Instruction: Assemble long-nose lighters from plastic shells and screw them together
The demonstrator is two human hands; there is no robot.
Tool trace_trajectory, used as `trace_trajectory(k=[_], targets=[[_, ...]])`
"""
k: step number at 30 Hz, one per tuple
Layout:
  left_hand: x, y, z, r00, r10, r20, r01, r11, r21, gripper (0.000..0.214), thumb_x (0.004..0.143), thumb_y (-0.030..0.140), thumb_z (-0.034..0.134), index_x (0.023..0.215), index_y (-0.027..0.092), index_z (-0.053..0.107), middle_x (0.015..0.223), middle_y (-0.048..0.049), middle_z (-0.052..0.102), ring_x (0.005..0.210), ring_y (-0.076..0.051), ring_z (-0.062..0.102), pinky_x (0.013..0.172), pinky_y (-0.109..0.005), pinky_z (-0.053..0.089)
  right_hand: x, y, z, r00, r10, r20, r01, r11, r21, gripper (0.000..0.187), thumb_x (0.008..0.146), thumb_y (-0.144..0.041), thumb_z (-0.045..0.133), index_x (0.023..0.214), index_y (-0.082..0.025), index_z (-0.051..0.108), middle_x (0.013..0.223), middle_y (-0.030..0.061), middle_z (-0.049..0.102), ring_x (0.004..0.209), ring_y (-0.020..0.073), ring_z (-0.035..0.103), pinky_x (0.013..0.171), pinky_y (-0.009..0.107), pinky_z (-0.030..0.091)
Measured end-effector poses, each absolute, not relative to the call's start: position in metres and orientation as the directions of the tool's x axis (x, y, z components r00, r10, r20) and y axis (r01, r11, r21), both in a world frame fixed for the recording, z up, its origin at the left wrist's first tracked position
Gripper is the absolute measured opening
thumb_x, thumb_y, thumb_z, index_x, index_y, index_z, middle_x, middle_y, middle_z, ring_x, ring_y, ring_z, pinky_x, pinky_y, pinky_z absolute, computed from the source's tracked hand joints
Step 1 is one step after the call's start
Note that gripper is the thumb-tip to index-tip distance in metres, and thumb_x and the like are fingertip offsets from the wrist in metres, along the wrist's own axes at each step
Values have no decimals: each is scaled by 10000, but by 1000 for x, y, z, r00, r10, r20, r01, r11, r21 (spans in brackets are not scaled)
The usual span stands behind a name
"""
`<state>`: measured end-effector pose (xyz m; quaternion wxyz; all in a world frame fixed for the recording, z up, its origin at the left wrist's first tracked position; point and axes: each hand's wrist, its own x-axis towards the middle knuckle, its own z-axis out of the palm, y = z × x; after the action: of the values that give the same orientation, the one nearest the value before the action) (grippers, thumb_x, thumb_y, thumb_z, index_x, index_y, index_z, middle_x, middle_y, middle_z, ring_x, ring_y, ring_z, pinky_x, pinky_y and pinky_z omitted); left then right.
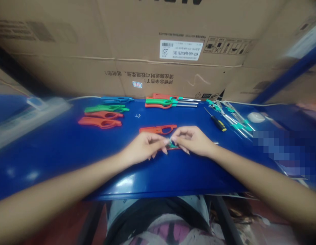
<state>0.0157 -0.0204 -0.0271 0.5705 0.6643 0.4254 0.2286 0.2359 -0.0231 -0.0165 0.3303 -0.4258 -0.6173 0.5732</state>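
Observation:
Above the blue table, my left hand [146, 147] and my right hand [192, 141] meet with fingertips pinched. A small green lighter part [171, 144] shows between them, a little blurred. Its far end and the exact grip are hidden by the fingers. Under the fingertips lies an orange lighter casing half, mostly covered by both hands. Just behind my hands rests another orange casing half [158, 129] with a looped trigger opening. A small metal piece [216, 143] pokes out beside my right wrist.
Green, blue and orange lighter casings [100, 122] lie at the left. Lighters with metal tubes [170, 101] sit at the back. A screwdriver [218, 123] and metal lighter tubes with green fittings [234, 119] lie right. A cardboard wall [137, 41] stands behind.

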Motion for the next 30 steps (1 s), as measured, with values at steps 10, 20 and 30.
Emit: trace_trajectory(k=[10, 20, 30], targets=[[15, -21, -27, 547, 814, -196, 323, 11, 946, 410, 904, 511, 643, 1005, 137, 779, 812, -68, 762, 455, -58, 500, 400, -155, 383, 235, -26, -16, -422, 905, -57, 178, 20, -984, 387, 734, -480, 831, 757, -145, 638, 459, -60, 550, 358, 56, 465, 359, 179, 381], [17, -21, -19, 540, 819, -194, 275, 46, 960, 376, 906, 500, 651, 888, 136, 745, 775, -46, 739, 458, -55, 506, 405, -157, 407, 238, -21, -11, -448, 891, -76, 195, 15, -981, 440, 761, -559, 788, 795, -149, 632, 501, -50, 588, 378, 71, 509, 396, 213, 459], [18, -22, -16, 522, 824, -220, 253, 96, 963, 320, 893, 443, 686, 883, 130, 753, 761, -36, 749, 442, -51, 504, 397, -158, 403, 240, -22, -13, -453, 888, -73, 200, 22, -980, 383, 764, -480, 815, 808, -140, 644, 513, -54, 580, 381, 65, 498, 373, 191, 420]])
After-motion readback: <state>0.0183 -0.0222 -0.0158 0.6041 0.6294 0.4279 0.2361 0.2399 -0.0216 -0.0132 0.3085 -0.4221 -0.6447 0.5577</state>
